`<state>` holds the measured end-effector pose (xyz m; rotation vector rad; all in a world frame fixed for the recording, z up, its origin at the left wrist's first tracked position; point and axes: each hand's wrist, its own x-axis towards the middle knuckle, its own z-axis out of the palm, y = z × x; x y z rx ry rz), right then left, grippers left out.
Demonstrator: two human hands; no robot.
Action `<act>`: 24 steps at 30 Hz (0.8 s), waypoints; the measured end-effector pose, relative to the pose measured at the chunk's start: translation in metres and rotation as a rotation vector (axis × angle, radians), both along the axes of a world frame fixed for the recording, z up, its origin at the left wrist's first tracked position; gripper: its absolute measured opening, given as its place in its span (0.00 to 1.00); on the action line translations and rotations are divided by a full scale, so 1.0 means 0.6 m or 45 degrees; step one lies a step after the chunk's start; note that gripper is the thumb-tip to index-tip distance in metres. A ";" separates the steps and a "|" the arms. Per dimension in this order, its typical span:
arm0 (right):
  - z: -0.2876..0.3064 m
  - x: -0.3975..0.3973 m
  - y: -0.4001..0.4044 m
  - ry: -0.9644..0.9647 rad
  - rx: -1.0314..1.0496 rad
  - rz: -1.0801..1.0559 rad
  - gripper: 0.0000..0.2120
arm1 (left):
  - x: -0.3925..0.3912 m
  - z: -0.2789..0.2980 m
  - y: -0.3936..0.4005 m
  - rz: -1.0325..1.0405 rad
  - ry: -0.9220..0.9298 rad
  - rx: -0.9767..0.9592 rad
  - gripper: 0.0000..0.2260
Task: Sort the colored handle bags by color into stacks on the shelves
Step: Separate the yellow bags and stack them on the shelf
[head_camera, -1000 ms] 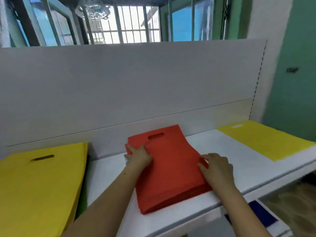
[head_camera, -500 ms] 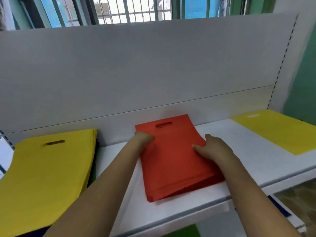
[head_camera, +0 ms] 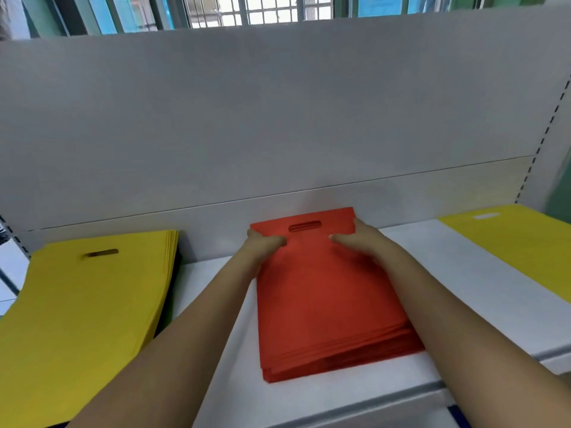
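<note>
Both hands — left hand (head_camera: 262, 244) and right hand (head_camera: 360, 242) — grip the red bag stack's (head_camera: 327, 298) far corners on the shelf (head_camera: 463, 273). Squaring it calls for even pressure — edges flush, handle slots aligned.

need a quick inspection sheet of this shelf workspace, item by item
surface: white shelf, bare between the stacks
job's things: red bag stack in the middle, handle cutout toward the back panel; yellow bag stack to its left; a second yellow stack on the right, partly out of frame
clutter: nothing seen
grippers: left hand grips the red stack's far left corner; right hand grips its far right corner, fingers on top
cables: nothing seen
surroundings: white back panel, barred window above it, green wall at right
</note>
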<state>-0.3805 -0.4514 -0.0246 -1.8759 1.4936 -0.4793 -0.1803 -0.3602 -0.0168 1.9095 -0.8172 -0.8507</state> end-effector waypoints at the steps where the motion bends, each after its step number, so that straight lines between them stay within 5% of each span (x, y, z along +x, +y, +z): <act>1: 0.000 -0.005 0.001 -0.030 0.009 -0.014 0.42 | -0.001 0.000 0.000 0.002 -0.017 0.007 0.40; 9: 0.028 -0.051 0.033 0.189 -0.001 -0.077 0.38 | -0.002 0.031 0.009 0.027 -0.165 0.043 0.46; 13: 0.072 -0.029 0.081 0.161 -0.275 -0.043 0.33 | 0.009 0.082 0.044 -0.043 -0.416 -0.008 0.33; 18: 0.112 0.103 0.141 0.028 -0.632 0.225 0.33 | 0.075 0.136 0.164 -0.105 -0.801 -0.048 0.23; 24: 0.091 0.313 0.233 -0.072 -0.824 0.629 0.36 | 0.212 0.092 0.386 0.226 -0.905 0.097 0.25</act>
